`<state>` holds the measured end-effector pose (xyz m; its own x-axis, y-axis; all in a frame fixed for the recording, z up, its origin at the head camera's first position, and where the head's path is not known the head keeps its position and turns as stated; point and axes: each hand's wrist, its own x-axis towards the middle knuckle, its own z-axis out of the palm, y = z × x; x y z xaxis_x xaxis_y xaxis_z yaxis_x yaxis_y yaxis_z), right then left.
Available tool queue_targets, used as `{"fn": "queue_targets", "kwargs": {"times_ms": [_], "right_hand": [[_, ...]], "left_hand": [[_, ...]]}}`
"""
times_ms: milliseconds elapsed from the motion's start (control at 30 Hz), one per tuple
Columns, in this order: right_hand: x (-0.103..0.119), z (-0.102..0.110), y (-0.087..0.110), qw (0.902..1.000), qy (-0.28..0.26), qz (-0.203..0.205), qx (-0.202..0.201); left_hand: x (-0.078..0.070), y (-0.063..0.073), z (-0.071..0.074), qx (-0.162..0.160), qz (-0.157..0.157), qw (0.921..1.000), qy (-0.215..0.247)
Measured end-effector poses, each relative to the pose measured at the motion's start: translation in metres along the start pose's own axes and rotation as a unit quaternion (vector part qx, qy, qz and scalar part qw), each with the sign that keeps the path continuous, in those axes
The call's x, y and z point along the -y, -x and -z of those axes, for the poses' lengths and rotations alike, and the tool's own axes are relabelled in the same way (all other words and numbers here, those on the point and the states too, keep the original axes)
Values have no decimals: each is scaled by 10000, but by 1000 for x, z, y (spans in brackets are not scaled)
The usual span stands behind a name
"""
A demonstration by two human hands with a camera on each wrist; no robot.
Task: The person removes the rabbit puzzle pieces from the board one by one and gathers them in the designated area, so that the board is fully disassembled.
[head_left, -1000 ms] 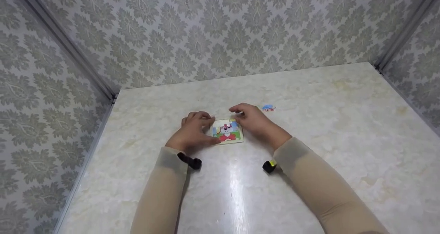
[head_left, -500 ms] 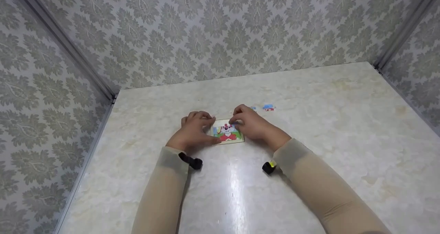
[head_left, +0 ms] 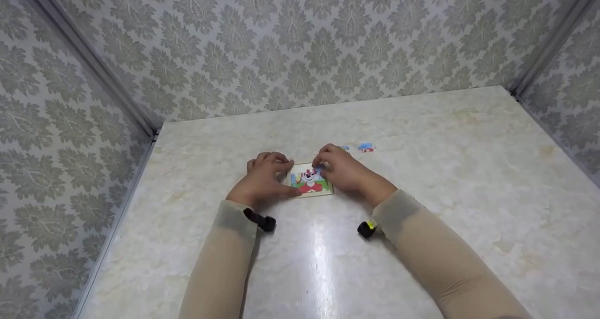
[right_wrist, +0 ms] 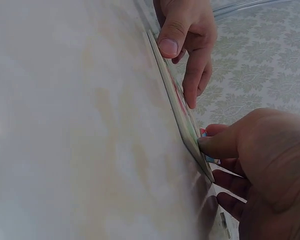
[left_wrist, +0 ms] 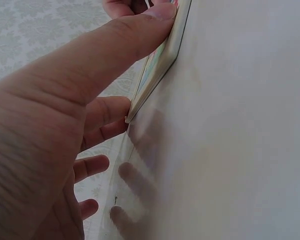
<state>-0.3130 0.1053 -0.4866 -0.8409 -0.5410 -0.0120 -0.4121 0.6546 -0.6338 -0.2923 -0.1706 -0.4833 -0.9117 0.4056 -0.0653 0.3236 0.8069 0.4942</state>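
Observation:
A small square jigsaw puzzle (head_left: pixel 309 187) with a pale frame and a cartoon animal in red lies on the table. My left hand (head_left: pixel 262 180) grips its left side, thumb on the near edge and a fingertip at the far left corner. Over the far right corner, my right hand (head_left: pixel 344 169) pinches a puzzle piece (right_wrist: pixel 204 132), whose red and blue parts peek out between thumb and fingers in the right wrist view. The fingers hide most of that piece and part of the corner. In the left wrist view, the frame (left_wrist: pixel 160 70) appears edge-on under my left thumb.
A loose blue and red puzzle piece (head_left: pixel 366 147) lies beyond my right hand. Another piece (head_left: pixel 346 148) is partly hidden behind the knuckles. The marbled table (head_left: pixel 422 136) reaches back to patterned wall panels (head_left: pixel 300 42).
My right fingers have drawn together and come over the puzzle's far right corner. A loose piece behind that hand has come into view. The left hand stays in place.

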Motion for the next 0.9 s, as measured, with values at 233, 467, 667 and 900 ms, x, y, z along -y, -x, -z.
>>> {"fn": "queue_targets", "kwargs": {"times_ms": [233, 467, 667, 900], "right_hand": [[-3, 2, -1, 9992, -236, -75, -302], [-8, 3, -1, 9991, -87, 11, -418], [-11, 4, -1, 9987, -98, 6, -498], [-20, 8, 1, 9965, -367, -16, -747]], "left_hand": [[1, 0, 0, -31, -27, 10000, 42], [2, -1, -2, -14, 32, 10000, 16], [0, -1, -1, -19, 92, 10000, 27], [-1, 1, -1, -47, 202, 9997, 138]]}}
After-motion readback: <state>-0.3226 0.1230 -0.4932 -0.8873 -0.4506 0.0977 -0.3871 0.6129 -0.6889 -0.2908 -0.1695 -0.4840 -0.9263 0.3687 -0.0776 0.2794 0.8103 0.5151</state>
